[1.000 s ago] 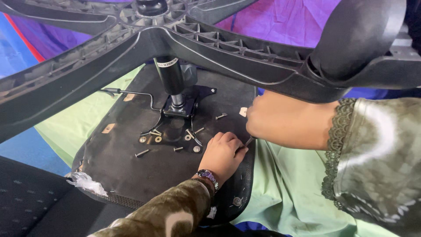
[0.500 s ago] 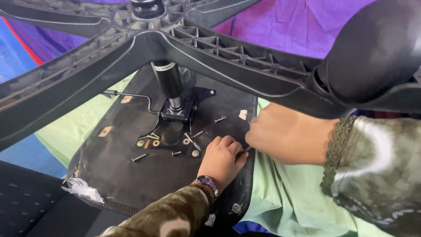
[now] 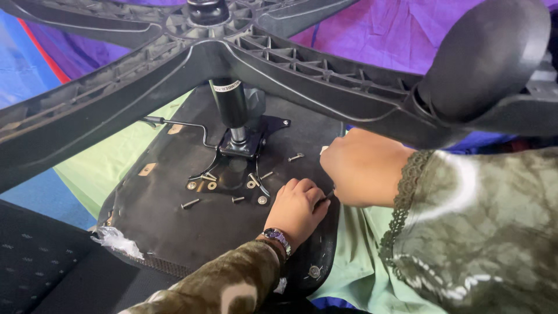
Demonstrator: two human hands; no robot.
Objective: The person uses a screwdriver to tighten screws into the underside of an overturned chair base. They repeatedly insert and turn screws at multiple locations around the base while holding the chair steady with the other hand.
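Observation:
An office chair lies upside down, its black seat underside facing up. My left hand, a watch on its wrist, rests on the seat's right edge with fingers curled. My right hand is closed just to its right. A thin dark tool pokes out of my right fist and meets my left fingertips. Whether my left fingers pinch anything is hidden. Several loose screws and washers lie around the metal mounting plate.
The black star base spans the view above my hands, one castor at the upper right. The gas cylinder rises from the plate, and a thin lever sticks out left. Green cloth lies under the seat; torn plastic hangs off its left corner.
Both hands have stayed together at the seat's right edge, shifting only slightly. The view has tilted a little.

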